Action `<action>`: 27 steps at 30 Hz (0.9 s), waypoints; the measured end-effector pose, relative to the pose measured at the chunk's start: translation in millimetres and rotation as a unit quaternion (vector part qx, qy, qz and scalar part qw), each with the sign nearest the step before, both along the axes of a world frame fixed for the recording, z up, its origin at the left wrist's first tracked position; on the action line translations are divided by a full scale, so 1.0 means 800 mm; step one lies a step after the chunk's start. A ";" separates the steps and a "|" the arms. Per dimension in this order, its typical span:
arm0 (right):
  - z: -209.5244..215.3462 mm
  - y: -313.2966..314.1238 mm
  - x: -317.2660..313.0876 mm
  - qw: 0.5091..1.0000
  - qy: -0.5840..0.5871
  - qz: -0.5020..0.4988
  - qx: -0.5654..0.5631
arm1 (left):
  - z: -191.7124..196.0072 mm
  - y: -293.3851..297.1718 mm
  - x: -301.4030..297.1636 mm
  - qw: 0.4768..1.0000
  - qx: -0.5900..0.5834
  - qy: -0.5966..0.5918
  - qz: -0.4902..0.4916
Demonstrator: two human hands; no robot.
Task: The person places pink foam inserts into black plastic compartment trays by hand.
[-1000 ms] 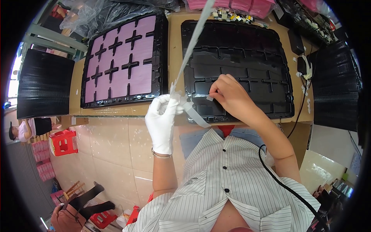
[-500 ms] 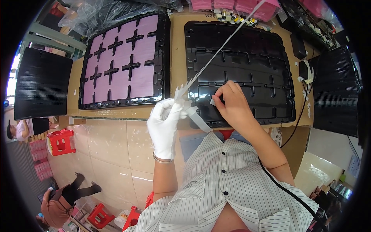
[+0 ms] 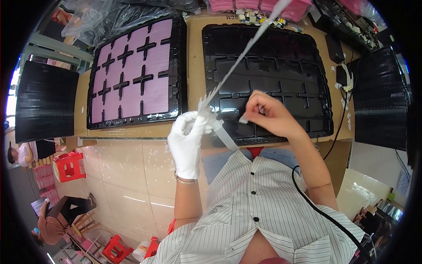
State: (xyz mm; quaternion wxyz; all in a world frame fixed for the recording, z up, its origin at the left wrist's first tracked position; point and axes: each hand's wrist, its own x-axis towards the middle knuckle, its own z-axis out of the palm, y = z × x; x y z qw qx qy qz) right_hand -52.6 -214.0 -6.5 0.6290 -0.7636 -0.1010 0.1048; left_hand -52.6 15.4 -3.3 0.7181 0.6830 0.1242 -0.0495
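My left hand wears a white glove; its thumb and fingers are pinched on a long whitish strip with a ragged, toothed edge. From the glove the strip rises slantwise to the upper right, and a wider translucent tail hangs toward my lap. My bare right hand is closed, with a small whitish piece at its fingertips. Beneath that hand lies a black plastic tray with molded ridges; whether the hand touches it I cannot tell.
Left on the cardboard-covered table stands another black tray with pink sheets between cross-shaped ridges. Clear plastic bags and pink packets lie behind. Black ribbed stacks flank the table. A black cable runs over my shirt.
My right hand has turned and pulled slightly toward me, the small piece still at its fingertips. My left hand keeps its grip on the strip. The whole view has shifted a little.
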 end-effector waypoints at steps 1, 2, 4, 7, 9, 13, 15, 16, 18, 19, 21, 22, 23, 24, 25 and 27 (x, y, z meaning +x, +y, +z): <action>-0.005 -0.004 -0.001 0.991 0.017 -0.018 0.133 | 0.001 -0.002 -0.001 1.000 0.000 -0.001 -0.001; -0.001 -0.004 -0.003 0.991 0.017 -0.019 0.134 | 0.002 -0.005 -0.002 1.000 -0.014 -0.002 0.000; 0.012 -0.006 -0.015 0.933 0.172 -0.050 0.313 | 0.009 -0.013 -0.006 1.000 -0.026 -0.004 -0.004; -0.002 -0.001 -0.025 0.922 0.188 -0.067 0.330 | 0.013 -0.027 -0.012 0.998 -0.051 -0.008 -0.035; 0.001 0.003 -0.032 0.909 0.218 -0.102 0.341 | 0.015 -0.037 -0.014 0.998 -0.055 -0.001 -0.043; 0.017 0.026 -0.055 0.969 0.103 -0.163 0.153 | 0.019 -0.055 -0.020 0.996 -0.066 0.017 -0.055; 0.008 0.021 -0.061 0.979 0.061 -0.173 0.089 | 0.019 -0.061 -0.021 0.995 -0.071 0.015 -0.064; 0.009 0.020 -0.062 0.983 0.020 -0.180 0.022 | 0.018 -0.063 -0.021 0.994 -0.078 0.015 -0.070; 0.012 0.012 -0.071 0.979 -0.057 -0.186 -0.058 | 0.017 -0.071 -0.020 0.994 -0.076 0.013 -0.079; -0.001 0.005 -0.073 0.942 -0.257 -0.160 -0.146 | 0.017 -0.076 -0.019 0.994 -0.075 0.010 -0.085; -0.003 -0.002 -0.084 0.882 -0.417 -0.104 -0.194 | 0.017 -0.080 -0.018 0.993 -0.079 0.014 -0.083; 0.003 -0.010 -0.087 0.883 -0.415 -0.106 -0.193 | 0.014 -0.080 -0.018 0.993 -0.085 0.019 -0.077; 0.013 -0.024 -0.092 0.926 -0.327 -0.118 -0.146 | 0.013 -0.078 -0.017 0.993 -0.084 0.021 -0.080; 0.023 -0.042 -0.096 0.958 -0.238 -0.128 -0.097 | 0.014 -0.075 -0.016 0.995 -0.061 0.022 -0.075; 0.033 -0.067 -0.096 0.965 -0.153 -0.183 -0.108 | 0.015 -0.073 -0.015 0.997 -0.039 0.023 -0.069; 0.040 -0.128 -0.096 0.950 -0.028 -0.264 -0.164 | 0.020 -0.072 -0.015 0.996 -0.037 0.020 -0.074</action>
